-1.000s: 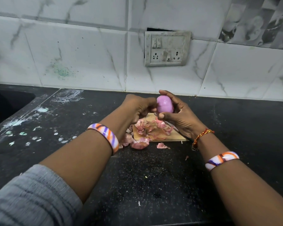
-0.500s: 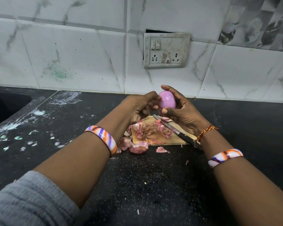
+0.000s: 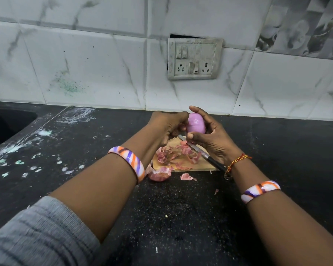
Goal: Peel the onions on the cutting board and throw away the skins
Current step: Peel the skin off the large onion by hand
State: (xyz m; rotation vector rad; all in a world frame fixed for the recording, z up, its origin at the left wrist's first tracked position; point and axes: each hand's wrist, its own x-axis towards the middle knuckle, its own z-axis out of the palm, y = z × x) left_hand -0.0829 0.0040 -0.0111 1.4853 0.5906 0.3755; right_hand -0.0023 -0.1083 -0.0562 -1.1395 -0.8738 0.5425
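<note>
A smooth, purple peeled onion (image 3: 196, 124) is held in the air above the small wooden cutting board (image 3: 197, 166). My right hand (image 3: 213, 138) curls round the onion from the right, thumb under it and fingers over its top. The same hand carries a knife (image 3: 202, 153) with a black handle, its blade pointing left under the onion. My left hand (image 3: 166, 127) touches the onion's left side with curled fingers. A heap of pink onion skins (image 3: 176, 155) covers the board. More skins (image 3: 160, 174) lie on the counter by the board's front left corner.
The black speckled counter (image 3: 171, 217) runs to a white tiled wall with a switch and socket plate (image 3: 194, 59). A dark sink (image 3: 6, 125) sits at the far left. White and green smears (image 3: 17, 150) mark the counter near it. A loose skin scrap (image 3: 186, 177) lies before the board.
The onion has turned slightly between both hands. The knife under my right hand has come into view; it was hidden a second ago. The camera has shifted slightly.
</note>
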